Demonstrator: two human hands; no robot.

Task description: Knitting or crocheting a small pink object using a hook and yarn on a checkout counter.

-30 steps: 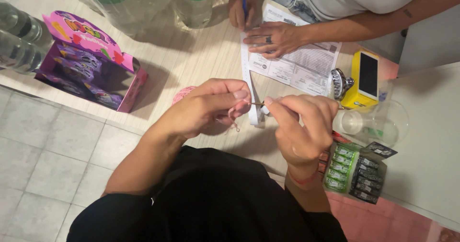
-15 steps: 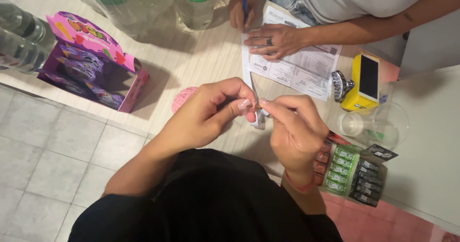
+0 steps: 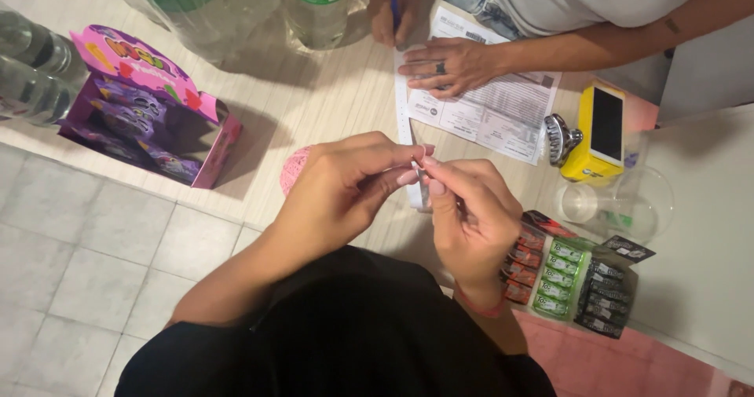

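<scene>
My left hand [image 3: 353, 181] and my right hand [image 3: 471, 212] meet fingertip to fingertip above the counter's edge. Both pinch a small thin piece [image 3: 417, 160], too small to identify. A pink ball of yarn [image 3: 293, 169] lies on the counter, half hidden behind my left hand. Under my fingertips a narrow white strip [image 3: 404, 106] runs across the counter toward the far side.
Across the counter another person's hand [image 3: 448, 65] rests on a printed sheet [image 3: 503, 114]; their other hand holds a blue pen [image 3: 393, 0]. A pink-purple display box [image 3: 149, 114] and bottles [image 3: 314, 4] stand left. A yellow device [image 3: 601, 126], clear cup [image 3: 613, 204] and gum packs [image 3: 573, 279] lie right.
My hands have drawn closer together, the fingertips now touching around the thin piece. My left hand has shifted, so more of the pink ball shows. The other person's hands stay on the sheet.
</scene>
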